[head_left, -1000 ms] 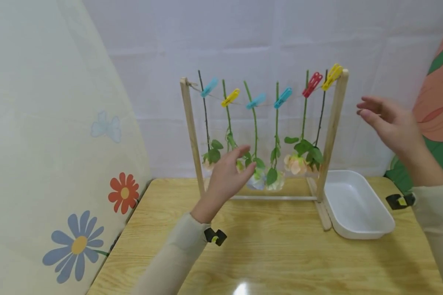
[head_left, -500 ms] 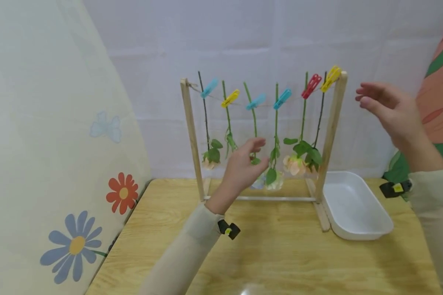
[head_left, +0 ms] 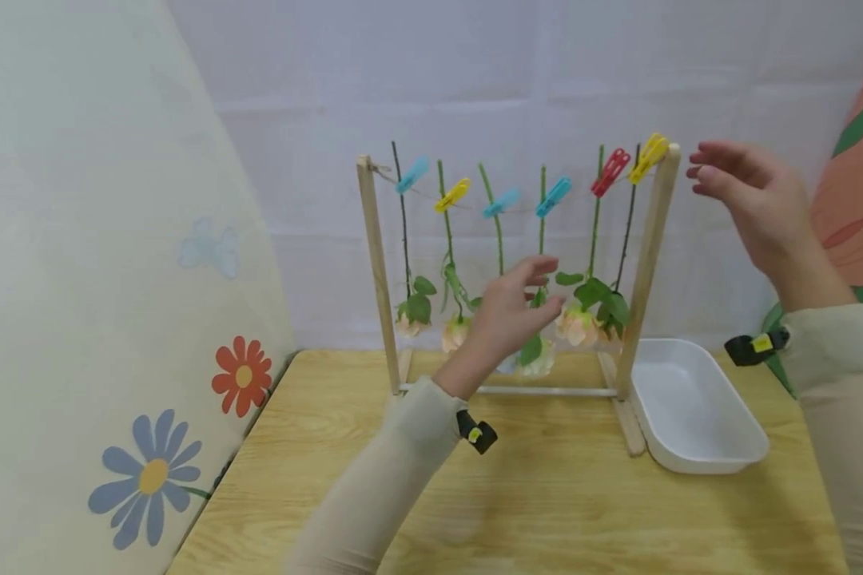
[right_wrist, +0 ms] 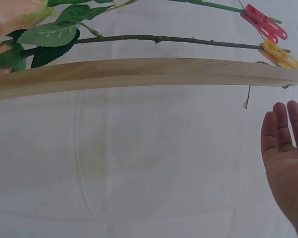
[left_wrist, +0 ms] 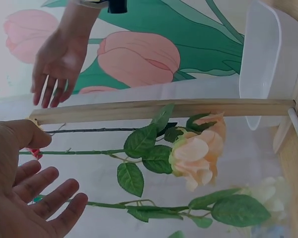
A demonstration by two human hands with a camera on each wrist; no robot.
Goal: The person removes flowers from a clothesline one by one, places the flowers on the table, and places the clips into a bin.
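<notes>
Several artificial roses hang upside down from a string on a wooden rack, each stem pinched by a clothespin. Pegs run from light blue at the left to red and yellow at the right. My left hand, fingers spread and holding nothing, is in front of the middle flowers and hides part of them. In the left wrist view a peach rose hangs beyond its fingertips. Just right of the rack's right post, my right hand is raised, its palm empty in the right wrist view.
A white plastic tray stands on the wood-grain table, against the rack's right foot. Behind hangs a white cloth. Panels with painted flowers flank both sides, a blue flower among them at left.
My left hand has moved right across the front of the hanging flowers, uncovering the left ones. My right hand has risen towards the height of the rack's post top.
</notes>
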